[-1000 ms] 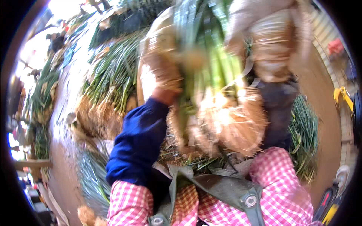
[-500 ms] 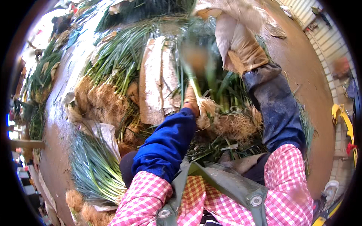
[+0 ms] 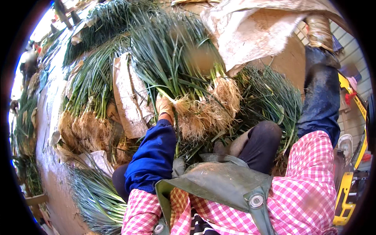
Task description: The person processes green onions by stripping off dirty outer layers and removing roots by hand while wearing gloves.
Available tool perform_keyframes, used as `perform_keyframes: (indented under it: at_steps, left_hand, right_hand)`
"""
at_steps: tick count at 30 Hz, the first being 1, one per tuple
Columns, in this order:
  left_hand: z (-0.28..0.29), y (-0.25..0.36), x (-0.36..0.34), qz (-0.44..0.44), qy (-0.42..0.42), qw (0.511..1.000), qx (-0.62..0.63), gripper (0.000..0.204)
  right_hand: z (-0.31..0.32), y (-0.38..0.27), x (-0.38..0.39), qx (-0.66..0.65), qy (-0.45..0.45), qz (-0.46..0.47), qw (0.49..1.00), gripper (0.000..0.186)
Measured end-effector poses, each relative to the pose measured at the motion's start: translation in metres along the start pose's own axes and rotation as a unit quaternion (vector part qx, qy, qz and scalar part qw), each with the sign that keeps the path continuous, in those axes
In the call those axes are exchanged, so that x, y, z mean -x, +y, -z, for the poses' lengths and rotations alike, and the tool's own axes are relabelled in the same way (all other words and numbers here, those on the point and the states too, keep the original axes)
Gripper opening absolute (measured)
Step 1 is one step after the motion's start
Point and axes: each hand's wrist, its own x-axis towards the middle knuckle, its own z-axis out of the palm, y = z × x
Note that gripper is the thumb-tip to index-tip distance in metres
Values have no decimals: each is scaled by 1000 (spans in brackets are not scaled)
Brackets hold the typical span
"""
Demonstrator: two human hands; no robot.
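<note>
A large heap of green onions (image 3: 178, 58) with tangled pale roots lies in front of me, leaves pointing away. At its left side, my gloved left hand (image 3: 164, 107) is closed round the base of a green onion stalk, its fingertips partly hidden by stems. My gloved right hand (image 3: 319, 31) is stretched out at the far right, gripping the edge of a pale woven sack (image 3: 254, 35). The sack hangs spread beyond the heap's right side, and its folds cover some of those fingers.
More green onions (image 3: 92, 74) lie at the left beside a folded sack (image 3: 131, 94). Another bundle (image 3: 98, 196) is at lower left, and a leafy pile (image 3: 270, 98) at right. My bent knee (image 3: 266, 137) is close to the heap. A yellow frame (image 3: 344, 196) stands at the right edge.
My right hand has swung to the right with the sack, uncovering the heap's leaves. My left hand stays at the stalks; the stalk there has dropped onto the heap. The view has shifted right.
</note>
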Motion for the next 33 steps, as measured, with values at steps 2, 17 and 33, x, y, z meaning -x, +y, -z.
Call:
perform_keyframes:
  at_steps: [2,17,33]
  left_hand:
    - [2,14,26,29,-37,998,35,29]
    - [60,-58,-5,119,-2,931,344,13]
    - [47,21,142,152,-142,872,444,29]
  right_hand:
    - [58,-6,16,19,35,-8,999,34]
    - [345,9,212,133,175,-119,968,35]
    - [586,20,375,352,290,-181,871,36]
